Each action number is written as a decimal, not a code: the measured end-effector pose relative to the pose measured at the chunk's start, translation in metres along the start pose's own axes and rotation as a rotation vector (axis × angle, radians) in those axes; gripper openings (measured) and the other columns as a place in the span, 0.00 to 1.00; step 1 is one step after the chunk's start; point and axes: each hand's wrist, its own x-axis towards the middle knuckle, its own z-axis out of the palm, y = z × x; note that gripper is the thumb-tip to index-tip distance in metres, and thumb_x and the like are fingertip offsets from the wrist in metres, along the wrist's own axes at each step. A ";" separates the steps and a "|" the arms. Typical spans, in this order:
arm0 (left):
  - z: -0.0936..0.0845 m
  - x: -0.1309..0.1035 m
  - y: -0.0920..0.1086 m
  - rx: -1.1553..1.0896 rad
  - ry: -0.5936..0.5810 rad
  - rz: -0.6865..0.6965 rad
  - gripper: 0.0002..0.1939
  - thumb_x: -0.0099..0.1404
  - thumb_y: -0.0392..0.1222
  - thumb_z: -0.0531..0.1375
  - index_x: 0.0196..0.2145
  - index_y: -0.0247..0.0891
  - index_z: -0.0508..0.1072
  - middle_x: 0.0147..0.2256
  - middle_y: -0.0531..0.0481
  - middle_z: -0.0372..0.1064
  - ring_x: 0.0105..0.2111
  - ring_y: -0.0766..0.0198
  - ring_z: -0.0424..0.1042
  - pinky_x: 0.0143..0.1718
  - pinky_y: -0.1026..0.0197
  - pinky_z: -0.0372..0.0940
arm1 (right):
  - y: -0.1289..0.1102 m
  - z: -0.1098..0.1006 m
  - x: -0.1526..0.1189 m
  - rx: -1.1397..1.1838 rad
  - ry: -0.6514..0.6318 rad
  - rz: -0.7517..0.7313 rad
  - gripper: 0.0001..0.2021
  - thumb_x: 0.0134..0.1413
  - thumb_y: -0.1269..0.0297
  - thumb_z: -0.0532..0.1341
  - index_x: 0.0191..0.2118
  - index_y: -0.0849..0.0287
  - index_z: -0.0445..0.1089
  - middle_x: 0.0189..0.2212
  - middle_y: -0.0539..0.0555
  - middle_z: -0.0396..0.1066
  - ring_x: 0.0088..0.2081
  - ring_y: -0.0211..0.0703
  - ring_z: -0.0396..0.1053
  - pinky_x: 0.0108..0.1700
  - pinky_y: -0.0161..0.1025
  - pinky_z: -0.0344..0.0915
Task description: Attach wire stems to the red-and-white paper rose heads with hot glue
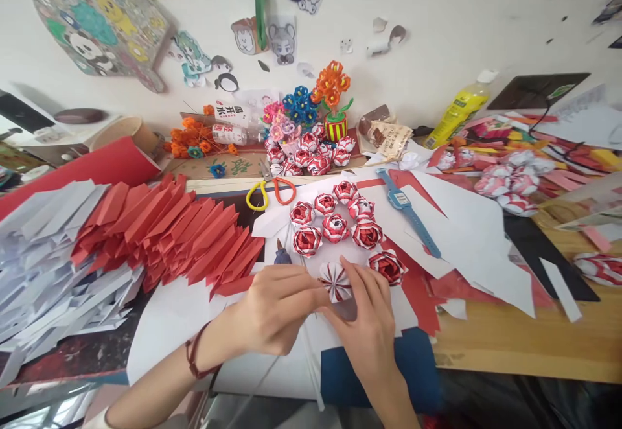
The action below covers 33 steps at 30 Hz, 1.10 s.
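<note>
A small paper flower (335, 282) with red and white stripes is between my hands, its pleated side facing up. My left hand (284, 309) pinches at its left edge; the fingertips are partly hidden. Curved around the flower's right side, the thumb and fingers of my right hand (367, 306) grip it. Just beyond are several red and white paper roses (335, 228) on white paper, and one larger rose (387, 267) lies by my right fingers. A dark pointed nozzle (282, 254), like a glue gun tip, pokes up behind my left hand.
Folded red paper strips (165, 228) and white strips (63, 267) are heaped at left. Scissors (271, 192) lie behind the roses, a blue watch (408, 212) to their right. Farther back stand flower decorations (301, 108) and a yellow bottle (457, 111). Paper scraps (476, 241) spread rightward.
</note>
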 end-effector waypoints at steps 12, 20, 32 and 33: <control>-0.028 -0.003 0.028 -0.085 0.296 -0.214 0.08 0.67 0.31 0.61 0.43 0.36 0.78 0.36 0.46 0.80 0.34 0.62 0.79 0.36 0.62 0.74 | -0.010 -0.033 0.062 0.048 0.118 -0.199 0.28 0.61 0.71 0.61 0.65 0.50 0.60 0.51 0.58 0.68 0.52 0.46 0.72 0.53 0.42 0.74; -0.024 -0.012 0.035 -0.128 0.533 -0.278 0.09 0.66 0.32 0.63 0.42 0.39 0.80 0.37 0.46 0.82 0.34 0.61 0.80 0.36 0.61 0.75 | -0.026 -0.059 0.099 -0.031 0.263 -0.439 0.28 0.59 0.75 0.62 0.64 0.54 0.61 0.52 0.58 0.71 0.53 0.47 0.72 0.58 0.43 0.70; -0.036 -0.012 0.044 -0.249 0.593 -0.210 0.06 0.66 0.32 0.62 0.38 0.36 0.80 0.34 0.45 0.81 0.35 0.57 0.81 0.37 0.56 0.77 | -0.046 -0.081 0.112 -0.146 0.314 -0.659 0.30 0.57 0.75 0.65 0.65 0.55 0.62 0.50 0.60 0.73 0.49 0.48 0.75 0.56 0.43 0.72; -0.037 -0.013 0.044 -0.246 0.589 -0.197 0.06 0.66 0.31 0.62 0.38 0.37 0.80 0.34 0.45 0.81 0.35 0.57 0.81 0.37 0.56 0.77 | -0.047 -0.081 0.112 -0.144 0.312 -0.669 0.30 0.57 0.76 0.65 0.65 0.55 0.62 0.50 0.60 0.73 0.49 0.48 0.75 0.55 0.43 0.72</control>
